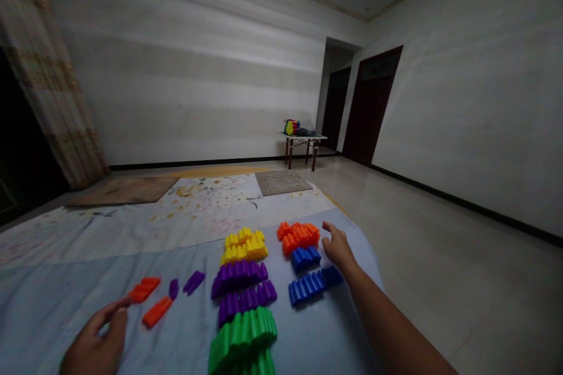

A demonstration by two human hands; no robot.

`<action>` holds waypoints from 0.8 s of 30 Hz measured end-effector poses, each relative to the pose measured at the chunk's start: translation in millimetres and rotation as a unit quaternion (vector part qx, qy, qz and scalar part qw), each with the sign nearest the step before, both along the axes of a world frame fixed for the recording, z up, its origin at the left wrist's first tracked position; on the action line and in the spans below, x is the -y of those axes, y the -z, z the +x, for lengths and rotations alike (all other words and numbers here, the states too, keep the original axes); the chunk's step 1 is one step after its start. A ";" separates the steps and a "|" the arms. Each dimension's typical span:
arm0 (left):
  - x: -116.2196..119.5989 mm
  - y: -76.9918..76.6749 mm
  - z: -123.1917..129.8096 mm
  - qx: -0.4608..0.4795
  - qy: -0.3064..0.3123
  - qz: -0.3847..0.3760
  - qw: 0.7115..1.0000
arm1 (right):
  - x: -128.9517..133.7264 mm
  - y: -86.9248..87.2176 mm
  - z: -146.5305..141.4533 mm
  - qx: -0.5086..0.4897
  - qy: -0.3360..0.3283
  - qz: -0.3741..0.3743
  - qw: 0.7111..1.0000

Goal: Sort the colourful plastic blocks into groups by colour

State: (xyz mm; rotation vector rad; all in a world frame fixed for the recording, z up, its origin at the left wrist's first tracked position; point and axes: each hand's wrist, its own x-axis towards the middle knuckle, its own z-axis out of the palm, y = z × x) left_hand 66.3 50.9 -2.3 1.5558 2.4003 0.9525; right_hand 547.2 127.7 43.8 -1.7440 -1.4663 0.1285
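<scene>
My left hand (99,334) is at the lower left, its index fingertip at the near end of some orange pieces (145,289); thumb and finger are apart. Another orange piece (157,312) and small purple pieces (194,282) lie nearby. My right hand (338,244) is beside the orange row (299,237) on the right, fingers apart, holding nothing visible. Blue rows (313,285) lie nearer to me, below the orange. In the middle, yellow (244,246), purple (240,277) and green (244,334) ribbed rows form a column.
A pale blue and flowered cloth (176,255) covers the surface. Two flat mats, one brown (127,190) and one grey (284,182), lie at its far side. A small table (303,136) bearing colourful items stands by the far wall.
</scene>
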 end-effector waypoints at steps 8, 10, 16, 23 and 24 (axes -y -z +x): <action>7.6 -26.1 21.1 0.116 -0.021 0.050 0.992 | 1.7 10.9 -10.6 0.036 -0.004 -0.014 0.999; 8.4 -26.3 22.2 0.119 -0.013 0.050 0.991 | 3.0 9.8 -11.0 0.042 0.003 -0.010 0.999; 11.5 -30.7 24.6 0.124 0.001 0.051 0.991 | 13.6 -3.9 -12.8 0.053 0.011 0.024 0.998; 8.8 -19.7 29.7 0.148 -0.001 0.113 0.983 | 55.4 -0.6 -46.9 0.016 -0.112 0.117 0.987; 7.8 -17.5 30.3 0.150 -0.001 0.120 0.981 | 61.6 -0.3 -55.7 0.016 -0.138 0.117 0.983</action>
